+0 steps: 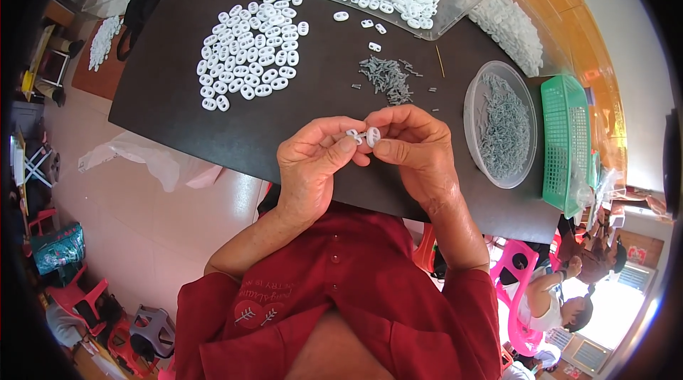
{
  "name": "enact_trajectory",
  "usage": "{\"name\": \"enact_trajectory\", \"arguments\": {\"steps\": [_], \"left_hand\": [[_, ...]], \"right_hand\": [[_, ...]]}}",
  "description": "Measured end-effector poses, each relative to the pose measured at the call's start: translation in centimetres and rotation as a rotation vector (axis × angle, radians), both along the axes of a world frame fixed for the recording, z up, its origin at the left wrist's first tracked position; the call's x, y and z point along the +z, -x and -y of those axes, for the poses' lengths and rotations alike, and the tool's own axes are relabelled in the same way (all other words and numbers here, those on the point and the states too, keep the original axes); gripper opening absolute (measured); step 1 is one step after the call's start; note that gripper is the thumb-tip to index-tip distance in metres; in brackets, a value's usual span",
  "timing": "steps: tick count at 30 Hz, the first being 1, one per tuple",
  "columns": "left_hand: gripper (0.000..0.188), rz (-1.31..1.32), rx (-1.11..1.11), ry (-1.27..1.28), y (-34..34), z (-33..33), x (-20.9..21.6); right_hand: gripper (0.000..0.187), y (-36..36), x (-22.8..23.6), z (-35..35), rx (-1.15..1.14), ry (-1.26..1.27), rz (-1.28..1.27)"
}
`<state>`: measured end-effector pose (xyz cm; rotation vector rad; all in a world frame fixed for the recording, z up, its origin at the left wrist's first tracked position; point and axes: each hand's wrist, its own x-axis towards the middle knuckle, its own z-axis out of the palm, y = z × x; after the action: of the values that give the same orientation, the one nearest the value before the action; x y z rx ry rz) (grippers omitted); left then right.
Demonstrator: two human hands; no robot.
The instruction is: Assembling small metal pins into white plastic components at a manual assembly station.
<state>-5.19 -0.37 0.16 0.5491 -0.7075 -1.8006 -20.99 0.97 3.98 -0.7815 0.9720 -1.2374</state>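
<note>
Over the near edge of the table, my two hands meet at chest height. My left hand (316, 156) pinches a small white plastic part (353, 136) between thumb and fingertips. In my right hand (415, 152), thumb and forefinger grip a white oval two-hole cord-lock piece (373, 136). The two parts are close together; the fingers partly hide the gap, so I cannot tell whether they touch. Just beyond the hands lies a loose heap of small grey pieces that look like springs (386, 80). Several more white oval two-hole pieces (249, 49) are spread at the far left.
A clear bin (434, 33) of white parts stands at the back, beside another white pile (509, 28). To the right are a round tub (471, 131) of grey springs and a green basket (562, 145). A thin stick (440, 61) lies nearby. Other people (544, 302) sit at the lower right.
</note>
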Motion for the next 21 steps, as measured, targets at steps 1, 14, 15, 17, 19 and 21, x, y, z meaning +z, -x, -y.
{"name": "enact_trajectory", "arguments": {"steps": [1, 14, 15, 17, 19, 21], "left_hand": [[0.018, 0.011, 0.002, 0.0, -0.02, -0.03, -0.01], [0.018, 0.13, 0.03, 0.1, 0.07, -0.25, -0.16], [0.018, 0.133, 0.027, 0.1, 0.06, -0.27, -0.19], [0.018, 0.136, 0.024, 0.101, -0.05, -0.37, -0.15], [0.019, 0.235, 0.05, 0.101, -0.34, -0.43, -0.11], [0.019, 0.252, 0.074, 0.091, -0.17, -0.65, 0.01]], "right_hand": [[0.027, 0.04, -0.07, 0.01, -0.002, -0.034, -0.003], [0.025, -0.22, 0.11, 0.1, -0.043, -0.024, -0.155], [0.024, -0.2, 0.16, 0.11, -0.058, -0.044, -0.119], [0.024, 0.0, 0.04, 0.13, -0.072, -0.062, -0.082], [0.022, 0.32, -0.49, 0.21, -0.109, -0.025, -0.168], [0.021, 0.35, -0.66, 0.18, -0.109, -0.022, -0.179]]}}
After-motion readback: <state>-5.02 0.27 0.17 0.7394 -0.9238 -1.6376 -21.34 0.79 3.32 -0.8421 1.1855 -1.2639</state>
